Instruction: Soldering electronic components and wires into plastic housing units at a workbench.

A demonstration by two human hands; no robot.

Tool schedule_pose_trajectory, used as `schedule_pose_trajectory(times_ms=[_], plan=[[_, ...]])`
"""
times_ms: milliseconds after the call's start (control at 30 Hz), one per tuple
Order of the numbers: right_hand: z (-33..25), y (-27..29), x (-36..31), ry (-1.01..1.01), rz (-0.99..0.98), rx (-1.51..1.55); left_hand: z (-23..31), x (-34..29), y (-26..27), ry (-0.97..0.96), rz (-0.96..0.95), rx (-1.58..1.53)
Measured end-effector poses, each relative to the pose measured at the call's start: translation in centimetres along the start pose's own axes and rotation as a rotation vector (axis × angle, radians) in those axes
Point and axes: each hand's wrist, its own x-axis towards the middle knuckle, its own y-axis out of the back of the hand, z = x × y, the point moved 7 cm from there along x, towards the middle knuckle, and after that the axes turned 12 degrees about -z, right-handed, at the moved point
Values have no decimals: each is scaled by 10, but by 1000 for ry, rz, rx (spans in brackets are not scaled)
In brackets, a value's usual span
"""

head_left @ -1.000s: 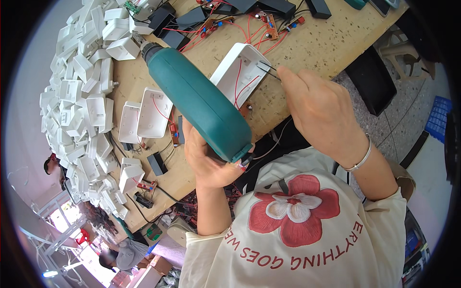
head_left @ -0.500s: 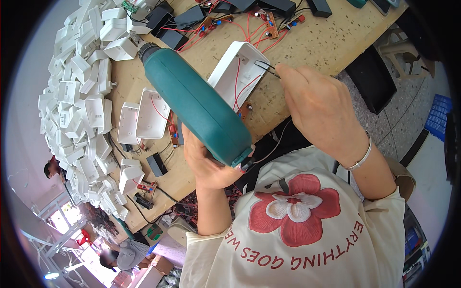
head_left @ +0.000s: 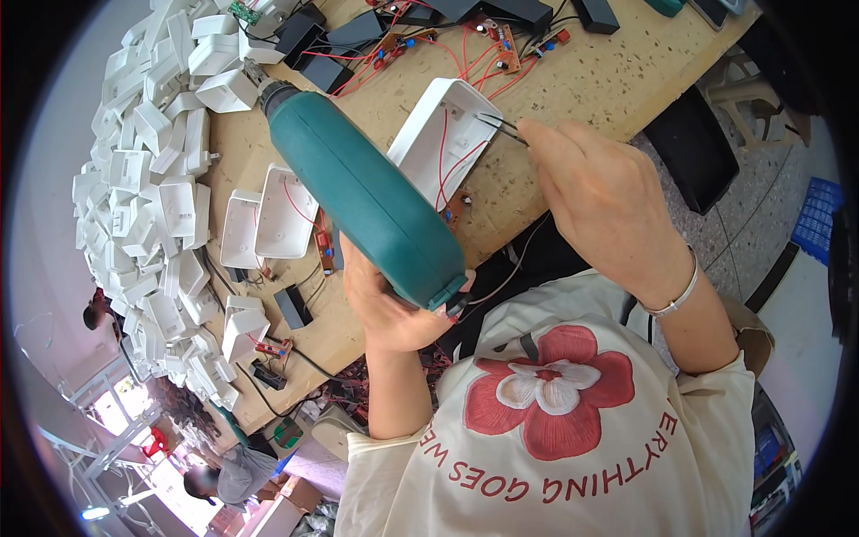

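My left hand (head_left: 394, 315) grips a teal power tool (head_left: 362, 192) shaped like a drill, with a black collar and metal nose pointing to the far left. The tool's body hides most of those fingers. My right hand (head_left: 599, 192) is closed, its fingertips pinching two thin black strands (head_left: 503, 128) that look like wires. They run over the near right wall of an open white plastic box (head_left: 429, 134). Two red wires lie inside this box, leading to a small circuit board (head_left: 456, 210) partly behind the tool.
White plastic boxes are piled (head_left: 148, 206) along the left. Two open ones (head_left: 286, 224) lie nearer, beside black blocks (head_left: 293, 306). Circuit boards (head_left: 506, 49) with red wires and more black blocks are at the far edge. A black tray (head_left: 693, 148) sits off the table's right side.
My right hand has shifted slightly right, away from the white box, still pinching the black strands. The left hand and the teal tool stay almost where they were.
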Motion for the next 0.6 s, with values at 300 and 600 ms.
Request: schedule_pose_trajectory(times_ms=[300, 600], plan=[[2, -2, 2, -20, -13, -3, 2, 0, 0, -21, -2, -17], [4, -7, 3, -24, -27, 16, 5, 1, 0, 5, 6, 10]])
